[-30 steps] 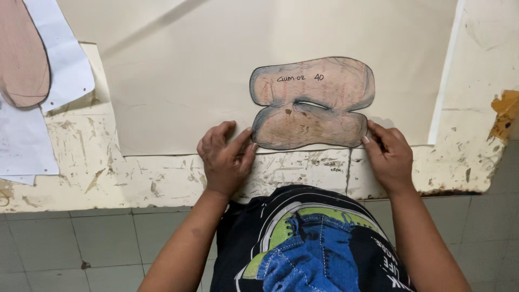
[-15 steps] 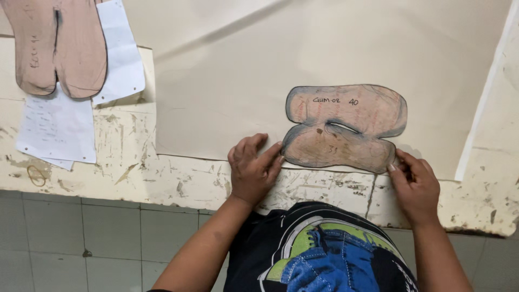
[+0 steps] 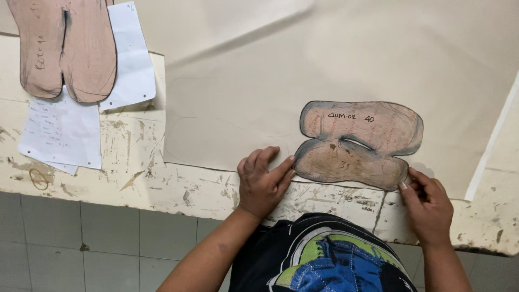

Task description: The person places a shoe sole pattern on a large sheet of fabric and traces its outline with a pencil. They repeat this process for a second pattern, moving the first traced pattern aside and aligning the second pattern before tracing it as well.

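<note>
The cardboard shoe pattern (image 3: pixel 359 143) lies flat on the cream sheet (image 3: pixel 243 92), unmoved since a moment ago; left hand (image 3: pixel 263 183) presses its left edge with loosely spread fingers, gripping nothing; right hand (image 3: pixel 427 203) pinches its lower-right corner, steadying it.

A brown cardboard shoe pattern (image 3: pixel 359 143), dark-edged with a narrow slit at its middle and handwriting on its face, lay flat on a large beige sheet (image 3: pixel 259 97), its lower edge near the sheet's front border.
</note>
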